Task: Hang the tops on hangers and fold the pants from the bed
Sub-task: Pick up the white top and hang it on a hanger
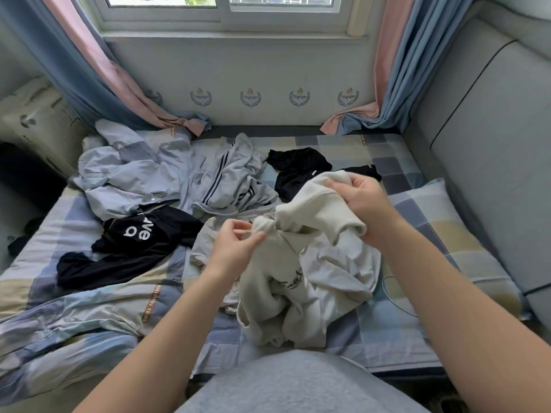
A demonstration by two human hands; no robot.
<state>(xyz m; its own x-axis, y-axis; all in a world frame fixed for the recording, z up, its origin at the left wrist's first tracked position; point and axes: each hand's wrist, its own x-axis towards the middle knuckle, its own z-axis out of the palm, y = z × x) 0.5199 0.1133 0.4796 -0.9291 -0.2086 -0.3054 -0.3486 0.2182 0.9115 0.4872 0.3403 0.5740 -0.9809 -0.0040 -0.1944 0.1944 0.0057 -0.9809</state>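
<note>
The left hand (pixel 235 244) pinches a small bunch of a cream-coloured soft knit top (pixel 316 211) between thumb and fingertips, while the right hand (pixel 362 204) has its fingers curled round a thicker fold of the same garment and holds it a little higher. The cream top is lifted partly off the checked blue, grey and beige bed sheet (pixel 384 335); its lower part droops in a crumpled heap onto the mattress just in front of the person's body, lying over a wrinkled white garment (pixel 346 263). To the left lies a black piece of clothing with white lettering (pixel 140 234), spread flat. Farther back, a pale blue shirt-like garment (pixel 131 177) and a grey garment with dark side stripes (pixel 232 177) are rumpled side by side, and a second black garment (pixel 298 169) lies just beyond the right hand. A checked pillow (pixel 444 231) rests against the grey padded headboard (pixel 492 150) on the right.
</note>
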